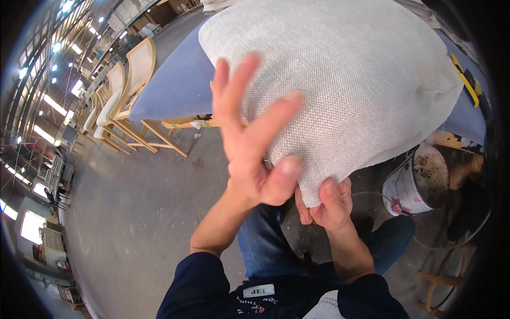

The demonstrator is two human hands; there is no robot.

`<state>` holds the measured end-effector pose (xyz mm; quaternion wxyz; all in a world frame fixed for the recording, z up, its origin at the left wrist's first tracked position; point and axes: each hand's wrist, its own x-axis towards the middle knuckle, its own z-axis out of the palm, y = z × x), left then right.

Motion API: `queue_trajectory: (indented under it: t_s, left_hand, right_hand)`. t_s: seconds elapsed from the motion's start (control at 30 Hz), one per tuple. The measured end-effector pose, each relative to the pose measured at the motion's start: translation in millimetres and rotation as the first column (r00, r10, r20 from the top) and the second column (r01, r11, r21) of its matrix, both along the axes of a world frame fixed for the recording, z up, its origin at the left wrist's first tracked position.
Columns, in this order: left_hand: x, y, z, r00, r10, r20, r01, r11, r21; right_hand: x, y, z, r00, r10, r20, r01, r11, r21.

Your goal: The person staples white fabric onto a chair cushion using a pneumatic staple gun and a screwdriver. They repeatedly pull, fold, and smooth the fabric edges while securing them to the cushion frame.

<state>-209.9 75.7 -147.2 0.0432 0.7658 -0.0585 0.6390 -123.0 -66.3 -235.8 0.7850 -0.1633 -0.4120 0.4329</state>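
Observation:
A large piece of light grey woven fabric, shaped like a seat cover or a covered cushion, lies over a blue-topped table in front of me. Its near corner hangs past the table edge toward my lap. My right hand pinches that corner between thumb and fingers. Above the fabric's left side, my left hand is spread, with fingers apart and slightly blurred. It holds nothing, and I cannot tell whether its thumb touches the cloth. What lies under the fabric is hidden.
The blue table cover shows at the left. A yellow-handled tool rests on the right side. Below it stands a dirty white bucket, with a thin hose on the floor nearby. Wooden chairs line up at the far left.

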Motion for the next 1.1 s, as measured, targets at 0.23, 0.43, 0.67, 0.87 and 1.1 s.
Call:
queue_trajectory:
  t_s: [0.23, 0.43, 0.67, 0.87, 1.1]
  left_hand:
    - [-4.1, -43.2, -40.9, 0.971, -0.220, 0.088, 0.225, 0.737, -0.637]
    - [5.8, -28.1, -16.2, 0.996, -0.062, -0.068, 0.039, 0.953, -0.300]
    - [3.8, -34.7, -9.6, 0.994, -0.040, -0.104, -0.005, 0.915, -0.403]
    - [-4.7, -27.5, -12.7, 0.984, -0.017, -0.178, -0.041, 0.947, -0.318]
    - [-7.2, -18.5, -3.7, 0.970, 0.007, -0.245, -0.043, 0.989, -0.142]
  right_hand:
    - [0.1, 2.3, -7.6, 1.000, 0.003, 0.022, -0.004, 0.999, 0.040]
    - [-0.4, 2.3, -1.0, 1.000, 0.013, -0.020, -0.014, 1.000, -0.005]
    - [-8.0, 20.8, -29.8, 0.999, 0.038, -0.030, -0.036, 0.998, 0.048]
    - [-0.1, 44.3, -29.8, 0.999, 0.030, -0.024, -0.030, 0.999, 0.036]
    - [11.1, 67.3, -30.2, 1.000, 0.013, -0.022, -0.012, 1.000, 0.027]
